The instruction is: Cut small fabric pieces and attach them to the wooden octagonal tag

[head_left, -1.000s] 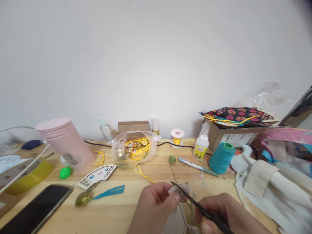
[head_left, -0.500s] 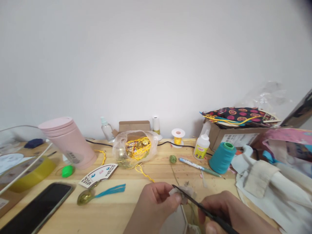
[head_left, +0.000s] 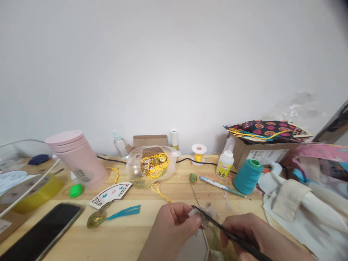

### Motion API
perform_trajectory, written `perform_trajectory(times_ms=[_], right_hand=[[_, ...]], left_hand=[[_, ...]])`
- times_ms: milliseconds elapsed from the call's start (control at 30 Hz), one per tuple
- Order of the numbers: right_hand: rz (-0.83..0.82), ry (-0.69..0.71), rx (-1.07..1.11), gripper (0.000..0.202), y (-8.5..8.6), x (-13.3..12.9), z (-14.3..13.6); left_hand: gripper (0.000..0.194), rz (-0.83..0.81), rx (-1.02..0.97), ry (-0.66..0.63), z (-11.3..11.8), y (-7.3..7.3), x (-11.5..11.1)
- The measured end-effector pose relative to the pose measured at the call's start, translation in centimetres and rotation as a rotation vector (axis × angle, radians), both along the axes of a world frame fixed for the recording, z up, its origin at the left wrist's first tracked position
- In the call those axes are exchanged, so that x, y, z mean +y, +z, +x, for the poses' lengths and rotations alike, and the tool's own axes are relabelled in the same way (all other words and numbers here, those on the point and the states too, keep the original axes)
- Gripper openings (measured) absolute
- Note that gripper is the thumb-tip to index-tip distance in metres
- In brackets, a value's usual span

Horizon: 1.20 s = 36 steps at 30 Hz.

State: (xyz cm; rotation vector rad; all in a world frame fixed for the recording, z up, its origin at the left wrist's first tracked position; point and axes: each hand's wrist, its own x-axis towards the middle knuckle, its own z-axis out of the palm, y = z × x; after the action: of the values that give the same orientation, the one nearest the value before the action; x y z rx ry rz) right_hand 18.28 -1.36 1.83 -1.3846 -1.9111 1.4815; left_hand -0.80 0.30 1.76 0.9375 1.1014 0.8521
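Low in the middle of the view, my left hand [head_left: 174, 228] pinches a crumpled whitish scrap [head_left: 210, 211] between thumb and fingers. My right hand [head_left: 255, 232] is closed around a slim black pointed tool [head_left: 216, 222] that resembles tweezers. Its tip reaches across the scrap, right by my left fingertips; whether it grips the scrap, I cannot tell. Below my hands lies a pale, flat, straight-edged piece [head_left: 194, 248], partly covered by my left hand. A thin greenish thread runs from a small green ball [head_left: 193, 177] towards my hands.
A teal thread cone [head_left: 247, 177], a glue bottle [head_left: 225, 165] and a pen [head_left: 212, 182] stand or lie beyond my right hand. At centre sits a plastic bag [head_left: 136, 174] of yellow cords. Leftward are a fan-shaped ornament [head_left: 110, 195], a pink tumbler [head_left: 77, 159] and a phone [head_left: 43, 230].
Both hands stay almost where they were. The black tool's rear end has dipped slightly and shifted right, while its tip remains at the whitish scrap.
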Motion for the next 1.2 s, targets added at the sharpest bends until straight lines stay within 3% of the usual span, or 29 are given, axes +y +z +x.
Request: perform_trajectory(times_ms=[133, 267, 467, 600, 733, 1033, 1200], right_hand=[[-0.046, 0.039, 0.004, 0.018, -0.8, 0.4, 0.0], [0.019, 0.028, -0.02, 0.017, -1.8, 0.4, 1.0], [0.176, -0.001, 0.021, 0.024, -1.4, 0.9, 2.8], [0.225, -0.188, 0.231, 0.03, -0.5, 1.2, 1.0], [0.28, -0.235, 0.276, 0.02, 0.5, 0.5, -1.0], [0.227, -0.273, 0.233, 0.012, 0.5, 0.1, -1.5], [0.212, -0.291, 0.274, 0.014, 0.2, 0.3, -2.0]], left_hand=[[0.023, 0.024, -0.013, -0.033, -0.1, 0.1, 0.1], [0.021, 0.064, 0.067, -0.043, -0.6, 0.5, 0.4], [0.019, 0.066, 0.119, -0.019, -1.6, 1.2, 0.7], [0.02, 0.107, 0.171, -0.144, -0.9, 1.6, 0.7], [0.019, 0.112, 0.238, -0.251, 0.6, 1.8, 0.5], [0.016, 0.127, 0.386, -0.29, 2.0, 2.1, 0.3], [0.013, 0.125, 0.437, -0.28, 1.8, 1.5, 0.2]])
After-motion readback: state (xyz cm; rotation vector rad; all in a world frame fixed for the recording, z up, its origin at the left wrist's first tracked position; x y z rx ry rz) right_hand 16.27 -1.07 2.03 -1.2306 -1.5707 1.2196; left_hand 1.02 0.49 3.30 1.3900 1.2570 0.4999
